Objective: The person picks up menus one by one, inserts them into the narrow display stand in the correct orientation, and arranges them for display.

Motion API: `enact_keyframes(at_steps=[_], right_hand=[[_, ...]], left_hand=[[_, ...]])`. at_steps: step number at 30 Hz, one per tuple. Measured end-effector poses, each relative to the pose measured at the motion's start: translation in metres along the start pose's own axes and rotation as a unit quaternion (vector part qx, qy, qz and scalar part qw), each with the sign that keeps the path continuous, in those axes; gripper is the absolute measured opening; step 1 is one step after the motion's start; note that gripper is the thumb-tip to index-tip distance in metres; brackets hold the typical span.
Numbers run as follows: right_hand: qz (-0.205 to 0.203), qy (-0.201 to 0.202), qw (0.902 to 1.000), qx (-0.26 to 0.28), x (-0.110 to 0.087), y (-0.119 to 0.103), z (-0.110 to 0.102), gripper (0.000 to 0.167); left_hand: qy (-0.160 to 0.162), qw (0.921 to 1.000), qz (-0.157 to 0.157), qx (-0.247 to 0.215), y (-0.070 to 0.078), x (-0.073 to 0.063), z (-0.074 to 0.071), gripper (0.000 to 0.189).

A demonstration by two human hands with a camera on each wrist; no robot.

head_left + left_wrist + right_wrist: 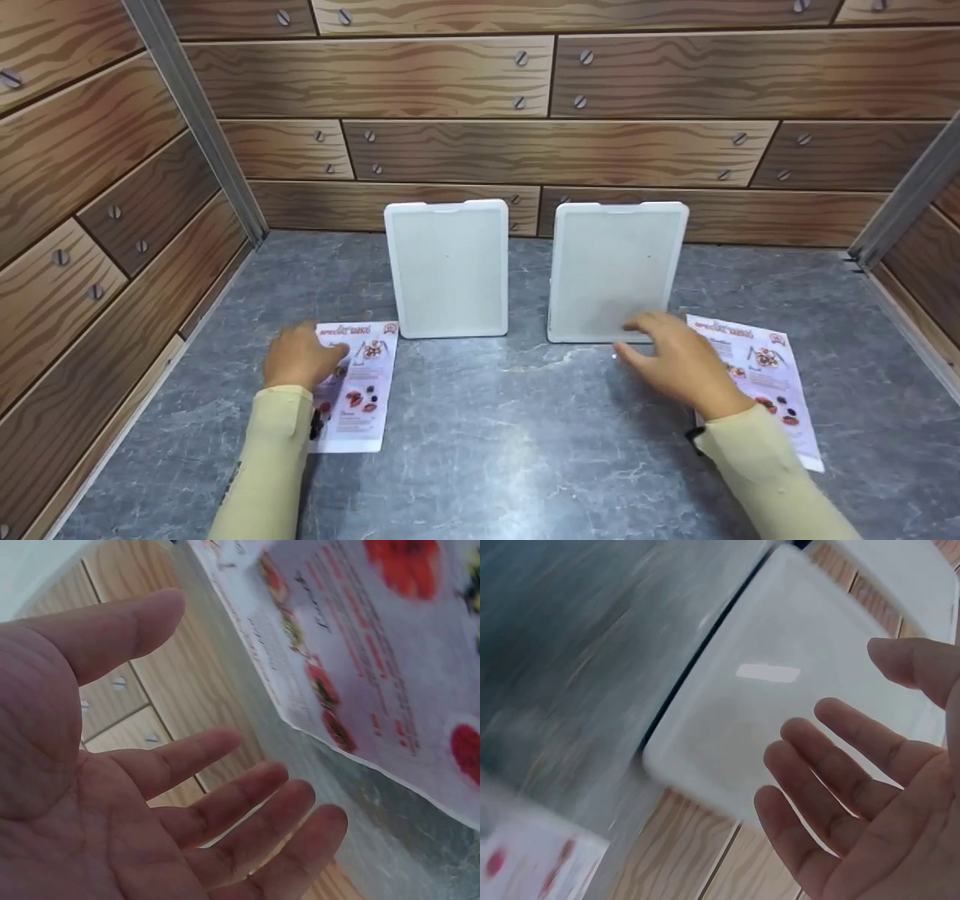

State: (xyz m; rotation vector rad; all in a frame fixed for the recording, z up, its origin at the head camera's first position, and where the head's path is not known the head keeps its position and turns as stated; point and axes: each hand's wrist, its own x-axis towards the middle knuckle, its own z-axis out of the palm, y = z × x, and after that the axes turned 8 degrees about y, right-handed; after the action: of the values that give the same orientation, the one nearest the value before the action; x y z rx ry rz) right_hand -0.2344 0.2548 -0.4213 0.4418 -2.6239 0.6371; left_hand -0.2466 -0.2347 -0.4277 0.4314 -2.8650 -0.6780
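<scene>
menu sheets [360, 420] [784, 397]: two, flat on the worktop [495, 465] at 9 and 3 o'clock (dial centred mid-worktop, 12 at the wall [442, 150]). titles at their far edges, so probably laid to read from this side. left hand [296, 356] is over the 9 o'clock sheet's 11 o'clock corner, fingers loose, grasping nothing. right hand [679, 367] points to about 10, thumb and fingers spread, nothing held; it overlaps the right board [611, 262] at its lower corner, can't tell contact. farther out, that board stands at 1, left board [448, 270] at 11, both roughly upright; backs hidden, presumably propped from behind. one sheet and one board per side, likely so each arm has its own set in reach. head view gets all four pieces at once, but no palms. left wrist view adds a bare palm, fingertips apart from the paper; right wrist view another bare palm, plus glare on the board's glossy face.
</scene>
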Motion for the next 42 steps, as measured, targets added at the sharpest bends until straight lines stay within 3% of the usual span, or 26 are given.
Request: enact_keyframes(at_steps=[7,14,26,36,42], right_hand=[[-0.014,-0.049,0.9984,0.026,0.014,-0.031,0.023,0.033],[-0.027,-0.076,0.9947,0.064,0.033,-0.064,0.046,0.031],[-0.086,-0.115,0.9870,0.072,0.033,-0.110,0.068,0.034],[-0.117,-0.146,0.9815,0.042,0.025,-0.121,0.075,0.033],[-0.117,-0.150,0.9809,0.037,0.026,-0.119,0.075,0.034]], left_hand=[[-0.025,0.9996,-0.009,-0.001,-0.006,0.003,0.002,0.063],[-0.010,0.9997,-0.019,0.007,-0.010,0.004,0.003,0.051],[-0.021,0.9978,-0.025,0.057,-0.013,0.006,0.006,0.066],[-0.020,0.9966,-0.013,0.079,-0.015,0.002,0.007,0.060],[-0.015,0.9975,-0.014,0.068,-0.011,0.005,0.007,0.057]])
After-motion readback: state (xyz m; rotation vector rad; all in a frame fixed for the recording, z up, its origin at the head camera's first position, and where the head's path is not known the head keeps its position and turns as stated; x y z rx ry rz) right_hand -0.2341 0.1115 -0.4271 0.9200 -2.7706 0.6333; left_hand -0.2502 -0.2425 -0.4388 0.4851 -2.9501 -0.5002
